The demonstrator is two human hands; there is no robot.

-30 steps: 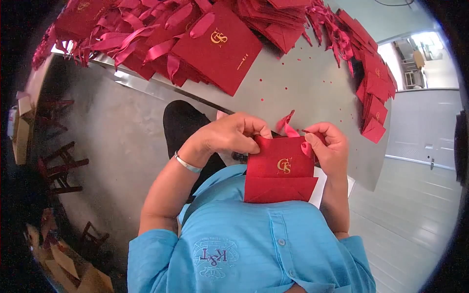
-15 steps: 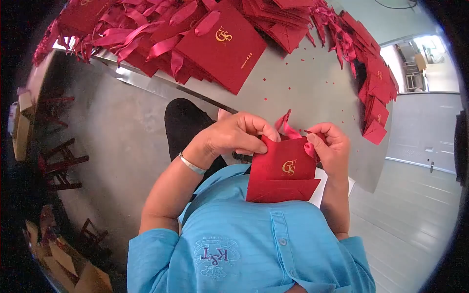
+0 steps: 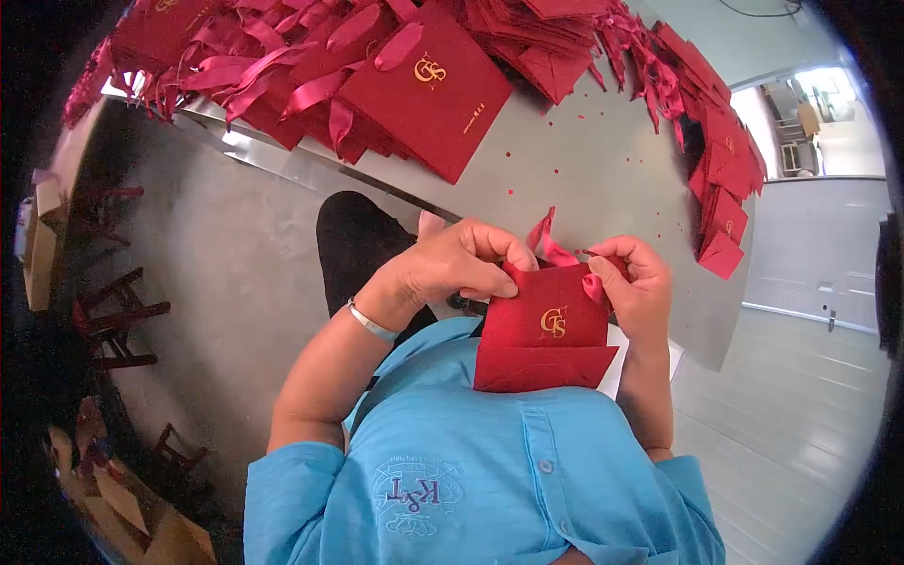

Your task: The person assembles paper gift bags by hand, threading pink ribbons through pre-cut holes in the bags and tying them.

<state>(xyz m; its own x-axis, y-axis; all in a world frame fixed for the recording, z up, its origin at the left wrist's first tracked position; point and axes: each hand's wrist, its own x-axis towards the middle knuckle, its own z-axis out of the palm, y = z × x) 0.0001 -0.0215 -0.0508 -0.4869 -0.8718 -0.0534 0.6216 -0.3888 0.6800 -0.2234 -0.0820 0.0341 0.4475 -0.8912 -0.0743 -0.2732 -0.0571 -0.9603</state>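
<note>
At the far left edge, brown cardboard boxes [image 3: 40, 247] stand against the dark margin, with dark red wooden chairs [image 3: 118, 320] beside them on the grey concrete floor [image 3: 217, 254]. More cardboard [image 3: 141, 523] lies at the lower left.

Above, a grey metal table [image 3: 603, 169] runs across the view, its bright edge [image 3: 282, 160] catching light. On its left part lies a heap of red paper bags with pink ribbon handles [image 3: 282, 75]; the topmost bag [image 3: 433, 94] shows a gold monogram. Small red paper dots [image 3: 556, 169] are scattered on the bare surface near the middle.

The left hand [image 3: 452, 264], a silver bracelet [image 3: 367, 322] on its wrist, is closed in a pinch on the top left corner of a small red bag [image 3: 546, 330]. This bag is held upright just in front of the person's blue shirt [image 3: 490, 471], below the table edge, with a gold monogram on its face and a pink ribbon [image 3: 551, 245] rising from its top. The right hand [image 3: 636, 282] grips the top right corner, fingers curled over ribbon and rim.

Further right, another row of red bags [image 3: 720, 179] lines the table's end. Beyond it are a pale tiled floor [image 3: 791, 405], a grey wall [image 3: 819, 235] and a bright opening [image 3: 810, 113].
</note>
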